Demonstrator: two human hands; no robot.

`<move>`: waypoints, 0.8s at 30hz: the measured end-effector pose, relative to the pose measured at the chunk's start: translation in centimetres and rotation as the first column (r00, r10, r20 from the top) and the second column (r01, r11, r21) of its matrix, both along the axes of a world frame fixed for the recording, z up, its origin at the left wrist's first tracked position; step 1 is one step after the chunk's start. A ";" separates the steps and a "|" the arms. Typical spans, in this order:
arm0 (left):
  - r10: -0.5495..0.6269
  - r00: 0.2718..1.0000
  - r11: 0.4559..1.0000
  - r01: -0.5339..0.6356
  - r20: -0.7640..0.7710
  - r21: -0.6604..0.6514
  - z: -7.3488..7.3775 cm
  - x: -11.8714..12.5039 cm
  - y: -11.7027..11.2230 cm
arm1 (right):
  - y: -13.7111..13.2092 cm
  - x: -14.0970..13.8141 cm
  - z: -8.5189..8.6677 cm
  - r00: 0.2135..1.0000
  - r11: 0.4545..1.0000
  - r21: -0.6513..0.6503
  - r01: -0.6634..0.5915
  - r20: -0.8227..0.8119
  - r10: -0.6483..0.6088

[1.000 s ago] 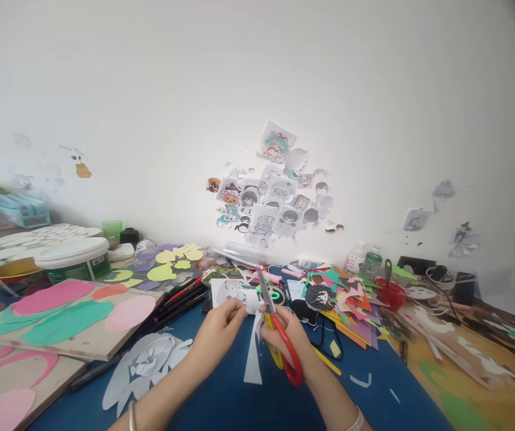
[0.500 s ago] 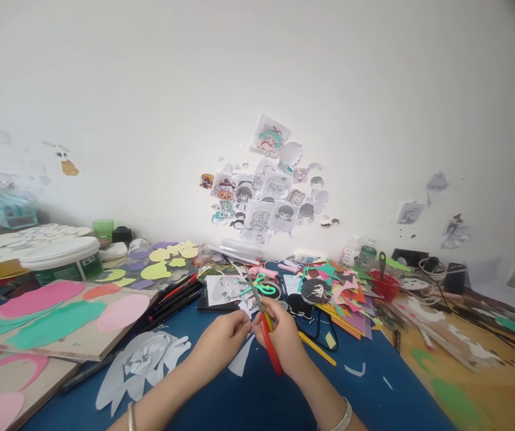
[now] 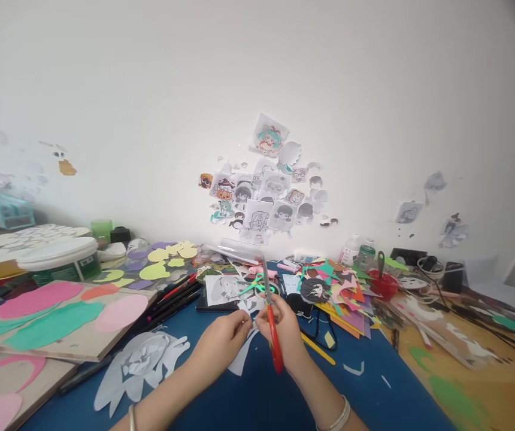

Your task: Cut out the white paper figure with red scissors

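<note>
Red-handled scissors point(image 3: 275, 344) rest in my right hand point(image 3: 288, 335), their metal blades pointing up and away from me. My left hand point(image 3: 227, 335) is closed in a pinch just left of it, fingertips close to the right hand's. What the pinch holds, if anything, is too small to make out. Below the fingertips lies a white paper strip point(image 3: 241, 358) on the blue table mat point(image 3: 257, 401). Beyond the hands are green-handled scissors point(image 3: 261, 287) and a printed drawing point(image 3: 221, 290).
Cut-out white paper pieces point(image 3: 143, 359) lie left of my left forearm. Boards point(image 3: 127, 338) with coloured foam shapes and a lidded tub point(image 3: 60, 257) stand farther left. To the right are a yellow stick point(image 3: 319, 350) and a pile of coloured scraps point(image 3: 347, 293).
The red-handled scissors have turned more upright in my right hand, their blade tips swinging right and up. My left hand stays nearly in place, still pinched.
</note>
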State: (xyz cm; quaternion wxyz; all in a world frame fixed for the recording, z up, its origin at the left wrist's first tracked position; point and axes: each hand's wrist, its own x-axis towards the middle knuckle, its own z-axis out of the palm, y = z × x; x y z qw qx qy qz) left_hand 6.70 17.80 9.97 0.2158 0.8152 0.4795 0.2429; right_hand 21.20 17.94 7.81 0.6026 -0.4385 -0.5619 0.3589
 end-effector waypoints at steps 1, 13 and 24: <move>0.015 0.999 0.999 -0.014 -0.028 0.031 0.1 0.0 -0.1 | 0.0 -0.1 -0.1 1.000 1.000 -0.009 -0.004 -0.010 0.004; 0.073 0.951 0.957 0.019 -0.302 0.289 -0.4 0.0 -0.3 | 0.0 -0.6 -1.5 0.996 0.997 -0.044 -0.071 -0.050 0.069; 0.033 0.976 0.980 0.011 -0.217 0.199 0.1 -0.1 -0.3 | 0.0 0.0 -2.3 0.986 1.000 -0.007 0.027 0.167 -0.025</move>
